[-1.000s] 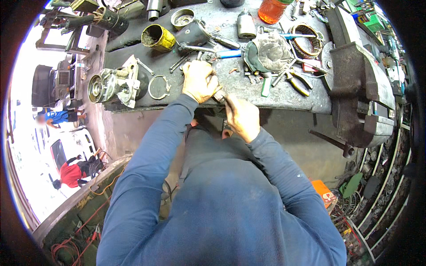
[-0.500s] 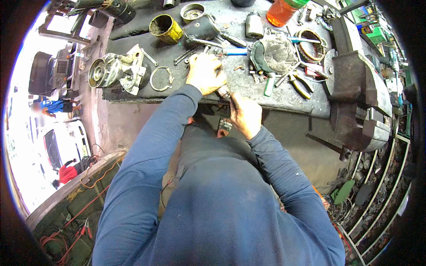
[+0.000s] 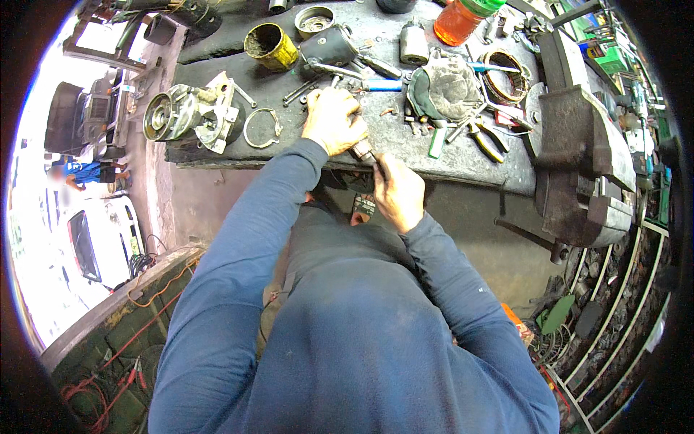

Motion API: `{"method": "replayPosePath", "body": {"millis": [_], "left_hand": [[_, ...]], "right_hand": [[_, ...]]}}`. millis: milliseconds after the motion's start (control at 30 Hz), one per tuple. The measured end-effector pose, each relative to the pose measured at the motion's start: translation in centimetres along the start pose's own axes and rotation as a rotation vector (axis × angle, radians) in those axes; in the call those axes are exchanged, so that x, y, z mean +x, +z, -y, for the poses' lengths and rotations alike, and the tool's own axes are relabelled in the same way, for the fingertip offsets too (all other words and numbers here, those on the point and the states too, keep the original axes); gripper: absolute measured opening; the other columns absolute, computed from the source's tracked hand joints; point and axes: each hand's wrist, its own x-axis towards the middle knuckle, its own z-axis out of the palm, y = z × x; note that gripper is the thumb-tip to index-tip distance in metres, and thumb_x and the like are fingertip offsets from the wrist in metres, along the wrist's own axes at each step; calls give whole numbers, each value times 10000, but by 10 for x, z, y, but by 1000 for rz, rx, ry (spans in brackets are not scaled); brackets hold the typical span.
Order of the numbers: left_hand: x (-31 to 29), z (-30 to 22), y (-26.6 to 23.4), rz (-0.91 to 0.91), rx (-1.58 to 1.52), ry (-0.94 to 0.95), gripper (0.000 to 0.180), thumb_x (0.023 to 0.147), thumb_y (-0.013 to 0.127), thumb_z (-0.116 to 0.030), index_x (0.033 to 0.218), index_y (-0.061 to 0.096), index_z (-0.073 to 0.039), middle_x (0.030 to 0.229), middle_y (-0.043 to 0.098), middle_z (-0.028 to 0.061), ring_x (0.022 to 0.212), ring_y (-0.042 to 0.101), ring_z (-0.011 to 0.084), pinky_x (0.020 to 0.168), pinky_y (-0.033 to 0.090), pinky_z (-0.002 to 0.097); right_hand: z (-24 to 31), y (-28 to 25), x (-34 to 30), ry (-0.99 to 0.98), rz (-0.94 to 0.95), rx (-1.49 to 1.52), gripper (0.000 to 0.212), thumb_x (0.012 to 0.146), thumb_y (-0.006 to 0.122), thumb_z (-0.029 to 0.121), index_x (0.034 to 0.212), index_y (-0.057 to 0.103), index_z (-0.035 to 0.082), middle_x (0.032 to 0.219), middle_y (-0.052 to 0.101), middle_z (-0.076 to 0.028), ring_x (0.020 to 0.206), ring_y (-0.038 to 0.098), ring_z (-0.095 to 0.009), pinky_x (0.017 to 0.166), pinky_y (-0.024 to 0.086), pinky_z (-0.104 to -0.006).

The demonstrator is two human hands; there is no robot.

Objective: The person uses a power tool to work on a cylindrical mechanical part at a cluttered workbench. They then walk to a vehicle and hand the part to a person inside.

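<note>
Both hands are grasping at the near edge of the counter (image 3: 426,160): the left hand (image 3: 335,123), fingers curled, is clasping the upper end of a small cylindrical metal part (image 3: 363,150), while the right hand (image 3: 399,192) is gripping its lower end, nearer the body. The part is showing only in the gap between the hands, slanting across the counter's edge; its covered ends are too hidden to tell. Left of the hands, an open ring clamp (image 3: 249,132) is lying flat, and a cast metal housing (image 3: 191,116) is sitting beyond it. Above the left hand, a blue-handled tool (image 3: 382,85) is lying near a black cylinder (image 3: 325,45), with a yellow cup (image 3: 278,54) standing just beside that. To the right, pliers (image 3: 488,142) with yellow-and-black handles are resting below a wire-wound ring (image 3: 525,85), and a heavy bench vise (image 3: 589,163) is standing at the counter's right end.
</note>
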Motion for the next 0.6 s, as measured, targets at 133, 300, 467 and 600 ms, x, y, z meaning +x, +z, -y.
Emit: {"method": "replayPosePath", "body": {"millis": [133,300,467,600], "left_hand": [[4,1,-2,14,12,5,310,779,670,-407,861,726,-114,954,663,76,1022,598,307,985,371,512],[4,-1,-3,16,32,-6,305,783,670,-400,875,736,-118,959,666,73,1028,598,303,987,368,516],[7,-1,-2,4,12,-7,310,783,666,-407,873,740,-119,959,667,75,1035,600,296,973,371,517],[3,-1,-4,42,34,-17,317,777,670,-419,857,732,-119,947,660,78,1026,596,300,958,373,518]], "right_hand": [[2,9,9,68,27,-5,119,965,680,118,1068,630,86,791,665,-159,709,683,-360,632,534,-451],[2,3,6,31,29,-14,81,990,653,159,1033,613,105,701,628,-155,631,652,-374,592,522,-478],[1,-8,4,22,112,-59,115,924,706,72,1023,649,72,808,650,-167,729,677,-360,651,537,-432],[3,-4,0,-15,99,-100,165,909,714,65,1060,649,76,776,633,-151,698,660,-351,641,527,-432]]}}
